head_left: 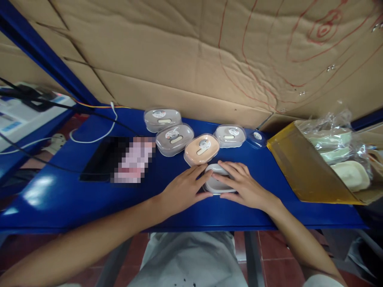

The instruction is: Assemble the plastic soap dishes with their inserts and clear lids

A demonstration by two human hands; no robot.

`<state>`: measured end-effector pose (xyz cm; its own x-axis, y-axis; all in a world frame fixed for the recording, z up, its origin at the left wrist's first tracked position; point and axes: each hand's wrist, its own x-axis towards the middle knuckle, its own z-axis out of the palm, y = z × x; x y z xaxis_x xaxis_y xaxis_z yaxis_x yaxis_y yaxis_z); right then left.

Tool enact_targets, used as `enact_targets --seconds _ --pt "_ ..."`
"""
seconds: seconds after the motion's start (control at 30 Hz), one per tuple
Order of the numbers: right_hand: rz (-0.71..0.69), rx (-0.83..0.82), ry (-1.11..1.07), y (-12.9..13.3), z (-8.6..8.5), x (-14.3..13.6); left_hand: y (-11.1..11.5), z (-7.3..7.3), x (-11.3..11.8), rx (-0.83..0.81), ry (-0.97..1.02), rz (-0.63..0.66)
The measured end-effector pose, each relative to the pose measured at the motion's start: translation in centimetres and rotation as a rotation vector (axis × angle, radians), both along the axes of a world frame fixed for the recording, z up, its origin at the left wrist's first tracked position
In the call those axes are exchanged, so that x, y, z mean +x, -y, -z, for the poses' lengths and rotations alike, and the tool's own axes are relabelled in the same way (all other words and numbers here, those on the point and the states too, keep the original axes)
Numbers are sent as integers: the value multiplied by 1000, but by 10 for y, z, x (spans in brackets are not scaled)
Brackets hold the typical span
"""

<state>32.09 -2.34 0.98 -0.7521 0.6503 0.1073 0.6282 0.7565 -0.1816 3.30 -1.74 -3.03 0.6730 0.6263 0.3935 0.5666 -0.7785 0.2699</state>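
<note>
Both hands are on a pale grey oval soap box [218,185] near the front of the blue table. My left hand [183,184] grips its left side, thumb at the near edge and fingers over the rim. On the right side, my right hand [247,184] holds it the same way, fingers across the top. Just beyond lies a peach soap box [212,154] under a clear lid with a round sticker. Grey lidded soap boxes stand behind it: one [184,146] at left, another [151,122] farther back, a third [220,133] at right. A clear lid [254,142] lies beside that one.
At right, a cardboard box [287,167] holds pale green and cream pieces in clear plastic bags. A black flat item [97,161] with a blurred pink patch lies at left. Cables [89,141] cross the left side. A cardboard wall [164,56] rises behind the table [260,217].
</note>
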Motion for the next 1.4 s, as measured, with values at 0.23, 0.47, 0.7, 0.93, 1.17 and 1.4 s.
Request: enact_targets --seconds 0.23,0.47,0.7,0.93,1.17,1.4 --pt "-102 254 58 3 13 -9 0 4 -2 36 -75 7" --pt "-109 212 -152 -17 23 13 0 6 -1 32 -84 1" --pt "701 181 -105 -72 30 90 1 -3 -2 8 -54 27" --pt "638 202 -42 -51 16 87 1 -8 1 -32 -82 127" --pt "237 -125 -262 -26 0 48 1 -5 2 -53 -97 113" --pt "184 -227 -293 -22 9 22 -3 -4 2 -27 -89 125"
